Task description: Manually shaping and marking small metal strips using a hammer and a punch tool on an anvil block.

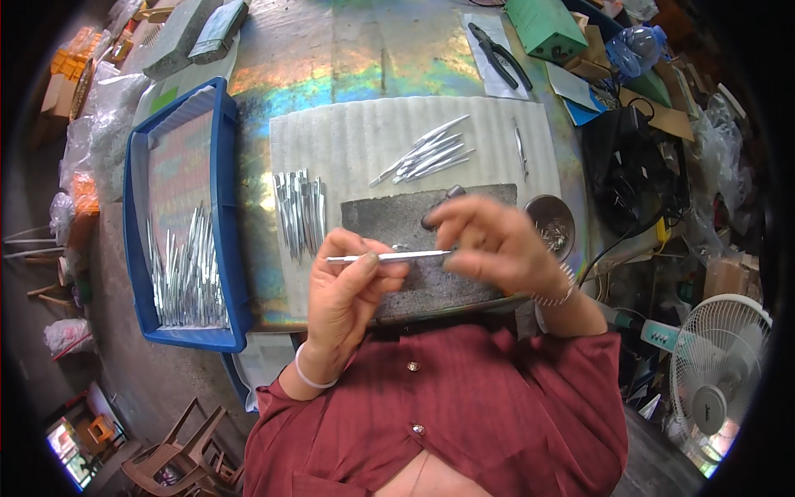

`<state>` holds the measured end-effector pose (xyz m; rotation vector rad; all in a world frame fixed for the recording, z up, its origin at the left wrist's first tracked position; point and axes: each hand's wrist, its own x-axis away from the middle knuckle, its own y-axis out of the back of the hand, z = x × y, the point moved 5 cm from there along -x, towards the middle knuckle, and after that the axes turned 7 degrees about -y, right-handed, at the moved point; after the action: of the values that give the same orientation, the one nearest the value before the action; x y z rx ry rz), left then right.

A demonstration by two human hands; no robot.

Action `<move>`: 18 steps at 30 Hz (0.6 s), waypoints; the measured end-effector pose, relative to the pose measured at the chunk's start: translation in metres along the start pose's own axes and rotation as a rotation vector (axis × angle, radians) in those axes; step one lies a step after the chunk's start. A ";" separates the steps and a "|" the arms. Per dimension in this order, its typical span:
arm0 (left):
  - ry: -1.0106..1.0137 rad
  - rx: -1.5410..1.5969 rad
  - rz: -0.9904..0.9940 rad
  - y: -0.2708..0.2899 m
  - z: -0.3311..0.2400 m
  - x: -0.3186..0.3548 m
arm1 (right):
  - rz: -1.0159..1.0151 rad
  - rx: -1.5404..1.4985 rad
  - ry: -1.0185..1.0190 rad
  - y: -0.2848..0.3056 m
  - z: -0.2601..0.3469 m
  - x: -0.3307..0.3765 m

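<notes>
My left hand [344, 286] is closed, pinching a slim silver pen-shaped metal piece [397, 258] between thumb and fingers, level above a dark grey slab [373, 217]. Close to the right end of that piece is my right hand [501, 244], slightly blurred, its thumb and forefinger apart with no grip visible. Behind the right fingers, a dark tool with a rounded end [455, 191] lies on the slab, mostly hidden. A loose pile of similar silver pieces [431, 153] rests on the white foam sheet [331, 124], and a tight row of them [300, 211] lies at its left.
Left of the sheet stands a blue tray [234, 248] holding many slim metal pieces [186, 277]. A round bowl of small metal parts [551, 224] sits by my right wrist. Farther back are black-handled pliers [499, 58] and a green box [546, 29]. A fan [719, 364] stands at right.
</notes>
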<state>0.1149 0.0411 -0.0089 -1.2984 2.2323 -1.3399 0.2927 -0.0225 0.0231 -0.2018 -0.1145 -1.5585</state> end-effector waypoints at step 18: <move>0.193 -0.599 0.307 0.013 0.012 0.045 | -0.014 -0.478 -0.252 -0.063 -0.030 0.005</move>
<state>0.0884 0.0015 -0.0152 -0.9337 2.9603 -0.7361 0.2287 -0.0330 -0.0019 -0.7754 0.0631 -1.5501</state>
